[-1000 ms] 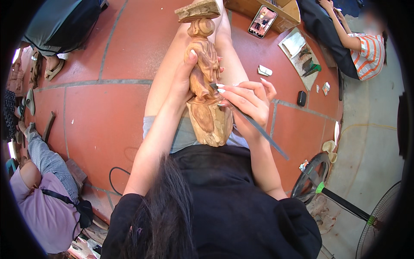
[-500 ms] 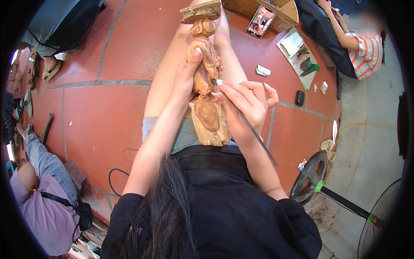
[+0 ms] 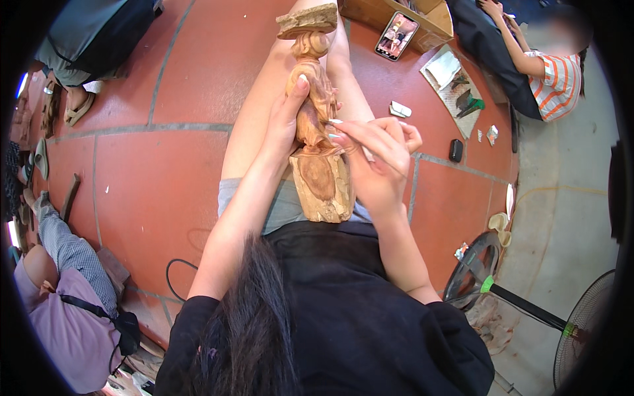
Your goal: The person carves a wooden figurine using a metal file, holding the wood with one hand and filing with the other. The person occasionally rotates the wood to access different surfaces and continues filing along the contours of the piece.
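Note:
A carved wooden figure (image 3: 309,125) stands upright across my lap, its rough block base (image 3: 322,188) resting against my shorts and a slab of bark-edged wood at its top. My left hand (image 3: 288,117) is wrapped around the figure's middle, thumb on the near face and fingertips showing on the far right side. At the figure's right side, my right hand (image 3: 380,155) is pinched closed, fingertips touching the carved wood just above the base. The thin dark tool in that pinch is almost wholly hidden by the hand now; its exact kind cannot be told.
Red floor tiles (image 3: 158,185) surround my legs. A phone (image 3: 396,36) leans on a cardboard box (image 3: 432,26); a mat (image 3: 456,82) with tools lies right of it. A fan (image 3: 528,307) stands at lower right. Other people sit at left and upper right.
My right hand has turned and drawn in its wrist, and the long dark tool that stuck out below it is hidden now. My left hand and the figure have stayed in place.

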The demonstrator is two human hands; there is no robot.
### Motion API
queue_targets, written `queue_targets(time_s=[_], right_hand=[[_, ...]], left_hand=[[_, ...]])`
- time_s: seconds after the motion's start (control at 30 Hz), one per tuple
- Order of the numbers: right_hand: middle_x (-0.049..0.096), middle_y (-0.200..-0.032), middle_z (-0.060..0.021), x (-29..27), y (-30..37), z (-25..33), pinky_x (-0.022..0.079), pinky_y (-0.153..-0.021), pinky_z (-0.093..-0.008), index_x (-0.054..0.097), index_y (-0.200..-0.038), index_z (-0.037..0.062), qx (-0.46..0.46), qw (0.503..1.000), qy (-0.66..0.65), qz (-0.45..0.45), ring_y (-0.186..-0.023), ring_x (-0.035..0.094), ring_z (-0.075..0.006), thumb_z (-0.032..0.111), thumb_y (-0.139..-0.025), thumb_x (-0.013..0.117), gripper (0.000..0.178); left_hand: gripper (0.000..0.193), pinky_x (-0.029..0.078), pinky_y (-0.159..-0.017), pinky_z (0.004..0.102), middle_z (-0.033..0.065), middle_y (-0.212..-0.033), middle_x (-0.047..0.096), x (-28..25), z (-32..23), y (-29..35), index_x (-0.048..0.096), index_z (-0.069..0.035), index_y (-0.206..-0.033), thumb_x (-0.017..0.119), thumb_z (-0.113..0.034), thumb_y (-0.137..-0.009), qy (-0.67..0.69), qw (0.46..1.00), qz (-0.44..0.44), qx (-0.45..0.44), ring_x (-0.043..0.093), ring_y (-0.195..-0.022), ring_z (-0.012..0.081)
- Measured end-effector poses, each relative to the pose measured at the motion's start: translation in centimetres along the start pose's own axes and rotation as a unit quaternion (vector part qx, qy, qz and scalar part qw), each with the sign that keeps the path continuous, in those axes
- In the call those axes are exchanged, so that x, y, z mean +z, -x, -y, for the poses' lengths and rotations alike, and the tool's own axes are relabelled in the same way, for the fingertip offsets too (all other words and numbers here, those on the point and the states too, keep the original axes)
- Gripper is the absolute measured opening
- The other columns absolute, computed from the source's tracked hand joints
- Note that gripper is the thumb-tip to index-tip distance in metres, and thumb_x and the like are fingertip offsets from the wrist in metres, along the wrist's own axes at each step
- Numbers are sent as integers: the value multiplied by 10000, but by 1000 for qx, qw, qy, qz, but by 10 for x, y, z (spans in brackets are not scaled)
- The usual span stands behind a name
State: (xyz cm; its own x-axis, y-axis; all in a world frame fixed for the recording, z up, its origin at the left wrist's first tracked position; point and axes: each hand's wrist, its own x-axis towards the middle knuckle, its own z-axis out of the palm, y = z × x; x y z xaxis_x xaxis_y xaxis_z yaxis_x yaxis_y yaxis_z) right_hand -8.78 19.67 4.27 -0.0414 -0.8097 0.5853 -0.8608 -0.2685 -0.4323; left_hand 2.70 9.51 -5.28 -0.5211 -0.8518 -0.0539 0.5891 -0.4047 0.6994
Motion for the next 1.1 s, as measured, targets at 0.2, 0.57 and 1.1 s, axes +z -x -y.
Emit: queue_targets(time_s=[0.2,0.57,1.1], right_hand=[[717,-879,46,-9,-1,8,285,-900,-361,730,-883,140,20,999,0,50,-825,584,-113,122,-773,743,112],[709,-853,-9,-9,-7,9,326,-892,-347,749,-892,121,-26,999,-14,35,-796,596,-180,31,-681,771,231],[691,-816,-45,-4,-1,21,238,-1020,-405,721,-849,31,-20,999,-34,3,-815,559,-209,121,-751,722,133]], left_hand=[[737,575,-819,399,209,-1171,582,-1,-1,3,407,2,-1321,473,-618,-930,7,1000,0,-11,635,-1018,290],[414,538,-765,333,64,-951,652,-17,13,1,547,-65,-1210,543,-408,-977,-14,998,-10,56,623,-860,181],[566,536,-798,296,94,-1038,659,-9,18,-4,507,-23,-1276,557,-486,-952,90,995,-1,38,654,-900,175]])
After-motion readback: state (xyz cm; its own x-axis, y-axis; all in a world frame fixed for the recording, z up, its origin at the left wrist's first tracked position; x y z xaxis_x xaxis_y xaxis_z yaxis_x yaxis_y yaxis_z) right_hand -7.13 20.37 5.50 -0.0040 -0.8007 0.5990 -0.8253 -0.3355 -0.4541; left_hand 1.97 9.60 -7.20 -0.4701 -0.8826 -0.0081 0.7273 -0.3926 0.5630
